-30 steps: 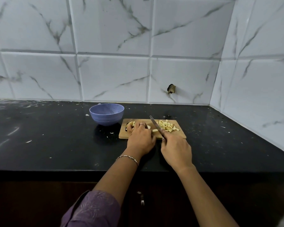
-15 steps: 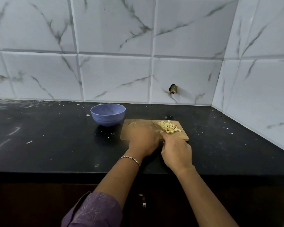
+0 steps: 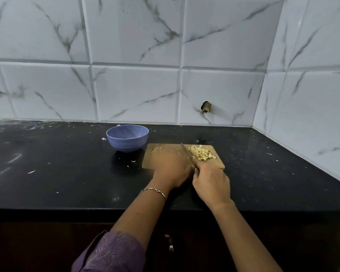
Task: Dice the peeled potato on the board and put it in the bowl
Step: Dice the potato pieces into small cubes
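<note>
Nearest, a purple patterned sleeve covers the left forearm, with a thin silver bracelet at the wrist. The right hand hangs over the near edge of the rectangular wooden cutting board. Its fingers are clenched round the handle of a slim steel-bladed knife, and the blade slants toward eleven o'clock, likely ready to chop.

The left hand lies just at nine o'clock of the blade, probably steadying what is left to cut. Blur hides whether its fingers are curled or flat. A pale sliver of uncut peeled potato peeks out at eleven o'clock of that hand, right by its fingertips.

The heap of pale yellow diced potato cubes sits at one o'clock of the right hand, beyond the blade and clear of both hands. Farther, at ten o'clock of the board on the black stone tabletop, stands the round lilac bowl. It is close enough for the transfer, and no potato shows inside it.
</note>
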`<state>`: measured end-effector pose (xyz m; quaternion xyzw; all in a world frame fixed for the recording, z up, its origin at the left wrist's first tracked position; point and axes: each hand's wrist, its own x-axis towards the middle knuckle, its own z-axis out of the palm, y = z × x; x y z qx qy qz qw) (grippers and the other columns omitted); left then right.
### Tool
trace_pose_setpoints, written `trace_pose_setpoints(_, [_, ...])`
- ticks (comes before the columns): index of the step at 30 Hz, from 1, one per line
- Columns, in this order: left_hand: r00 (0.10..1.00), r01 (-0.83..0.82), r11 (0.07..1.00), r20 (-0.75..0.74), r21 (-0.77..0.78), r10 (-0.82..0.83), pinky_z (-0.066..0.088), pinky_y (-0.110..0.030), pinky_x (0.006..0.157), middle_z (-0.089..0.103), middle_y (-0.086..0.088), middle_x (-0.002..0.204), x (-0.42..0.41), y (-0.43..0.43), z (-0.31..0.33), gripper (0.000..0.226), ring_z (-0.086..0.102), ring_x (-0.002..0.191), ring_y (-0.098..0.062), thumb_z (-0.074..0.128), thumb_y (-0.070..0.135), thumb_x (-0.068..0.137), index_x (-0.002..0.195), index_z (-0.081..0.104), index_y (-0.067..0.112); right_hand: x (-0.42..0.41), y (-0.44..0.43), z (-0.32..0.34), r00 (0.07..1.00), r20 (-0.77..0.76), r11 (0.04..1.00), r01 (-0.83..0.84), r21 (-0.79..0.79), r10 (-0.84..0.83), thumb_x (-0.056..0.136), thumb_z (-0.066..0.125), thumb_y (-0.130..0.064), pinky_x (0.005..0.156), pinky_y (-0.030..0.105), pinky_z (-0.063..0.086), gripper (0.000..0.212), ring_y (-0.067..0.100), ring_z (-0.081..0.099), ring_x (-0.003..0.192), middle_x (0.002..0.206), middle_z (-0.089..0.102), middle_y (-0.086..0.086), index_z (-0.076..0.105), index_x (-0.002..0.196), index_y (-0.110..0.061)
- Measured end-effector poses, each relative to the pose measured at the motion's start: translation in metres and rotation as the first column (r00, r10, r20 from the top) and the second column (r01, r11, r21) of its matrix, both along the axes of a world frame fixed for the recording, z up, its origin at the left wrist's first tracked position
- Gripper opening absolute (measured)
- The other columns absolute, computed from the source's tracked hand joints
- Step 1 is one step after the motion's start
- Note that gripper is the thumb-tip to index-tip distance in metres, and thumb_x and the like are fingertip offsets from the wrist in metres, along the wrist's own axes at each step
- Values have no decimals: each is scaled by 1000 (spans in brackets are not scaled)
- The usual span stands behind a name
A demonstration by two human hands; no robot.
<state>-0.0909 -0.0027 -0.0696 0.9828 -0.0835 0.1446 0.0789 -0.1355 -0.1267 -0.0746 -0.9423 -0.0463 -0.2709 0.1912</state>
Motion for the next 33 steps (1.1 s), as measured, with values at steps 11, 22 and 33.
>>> trace_pose_setpoints(11, [1000,5,999,-5,39,-5,9,-58,113,41,-13,140,0,-1,0,47,28,133,-29,30,46,100,137,53,28,2,2,0,999,16,994,51,-95,-50,98,49,-15,68,28,45,41,16,65,92,102,68,-5,55,135,-32])
trace_pose_setpoints(22, [999,34,984,44,-174,-26,18,-48,111,44,-10,136,9,-3,3,42,30,132,-26,34,38,101,135,56,28,2,-2,6,999,-11,994,50,101,-49,99,51,-26,77,35,54,40,17,64,95,105,66,-4,54,139,-35])
trace_pose_setpoints(33, [989,-81,956,99,-281,113,19,-50,110,39,-1,140,12,3,4,37,31,133,-22,48,32,97,134,52,36,5,-2,-3,990,68,990,127,-63,-122,100,46,-14,59,26,39,51,14,60,84,100,60,-7,45,145,-39])
